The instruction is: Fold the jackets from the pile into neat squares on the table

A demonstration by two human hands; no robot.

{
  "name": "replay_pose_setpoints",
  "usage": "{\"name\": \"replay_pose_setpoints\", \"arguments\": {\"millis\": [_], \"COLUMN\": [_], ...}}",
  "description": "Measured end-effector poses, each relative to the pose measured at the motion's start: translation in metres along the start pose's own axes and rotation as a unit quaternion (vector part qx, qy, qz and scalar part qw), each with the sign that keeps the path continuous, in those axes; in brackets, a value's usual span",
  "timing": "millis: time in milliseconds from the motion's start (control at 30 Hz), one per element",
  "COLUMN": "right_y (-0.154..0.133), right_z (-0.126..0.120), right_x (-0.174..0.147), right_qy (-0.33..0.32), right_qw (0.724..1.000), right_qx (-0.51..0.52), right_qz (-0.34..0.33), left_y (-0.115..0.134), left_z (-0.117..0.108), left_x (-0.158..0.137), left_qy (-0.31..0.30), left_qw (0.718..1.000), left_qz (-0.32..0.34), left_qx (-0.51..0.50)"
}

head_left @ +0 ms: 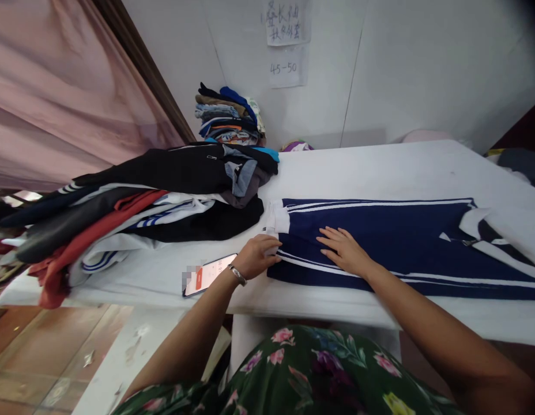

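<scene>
A navy garment [388, 236] with white stripes along both long edges lies spread over the table. At its left end is a white band [278, 218]; white and black parts [488, 230] show at the right end. My left hand [256, 256], with a bracelet on the wrist, has its fingers bent and closed on the garment's left edge, just below the white band. Flat on the navy cloth rests my right hand [345, 251], fingers spread and holding nothing.
A phone [211, 274] lies left of my left hand. Beyond it, a loose heap of clothes [164, 173] covers the table's left side. A stack of folded clothes [228, 118] stands at the back by the wall. The white table [358, 170] has its front edge close to my body.
</scene>
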State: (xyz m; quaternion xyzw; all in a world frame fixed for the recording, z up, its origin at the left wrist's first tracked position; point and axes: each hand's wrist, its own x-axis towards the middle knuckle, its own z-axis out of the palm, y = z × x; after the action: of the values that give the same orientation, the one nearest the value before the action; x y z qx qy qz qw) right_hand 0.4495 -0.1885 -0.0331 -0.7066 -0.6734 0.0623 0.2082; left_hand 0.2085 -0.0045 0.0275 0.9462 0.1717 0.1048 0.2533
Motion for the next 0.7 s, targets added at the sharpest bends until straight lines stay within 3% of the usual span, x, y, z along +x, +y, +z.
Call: {"name": "replay_pose_setpoints", "arguments": {"millis": [133, 367, 533, 700], "right_y": [0.000, 0.003, 0.002, 0.001], "right_z": [0.000, 0.002, 0.000, -0.001], "right_x": [0.000, -0.001, -0.001, -0.001], "right_qy": [0.007, 0.006, 0.003, 0.003], "right_qw": [1.000, 1.000, 1.000, 1.000], "right_qx": [0.004, 0.002, -0.001, 0.000], "right_qz": [0.001, -0.003, -0.004, -0.002], "left_y": [-0.005, -0.011, -0.015, -0.003], "left_z": [0.001, 0.012, 0.019, 0.017], "left_x": [0.000, 0.001, -0.005, -0.013], "left_qy": [-0.020, 0.062, 0.037, 0.041], "left_qw": [0.995, 0.975, 0.978, 0.984], "left_qz": [0.024, 0.055, 0.007, -0.041], "left_qx": [0.096, 0.205, 0.205, 0.166]}}
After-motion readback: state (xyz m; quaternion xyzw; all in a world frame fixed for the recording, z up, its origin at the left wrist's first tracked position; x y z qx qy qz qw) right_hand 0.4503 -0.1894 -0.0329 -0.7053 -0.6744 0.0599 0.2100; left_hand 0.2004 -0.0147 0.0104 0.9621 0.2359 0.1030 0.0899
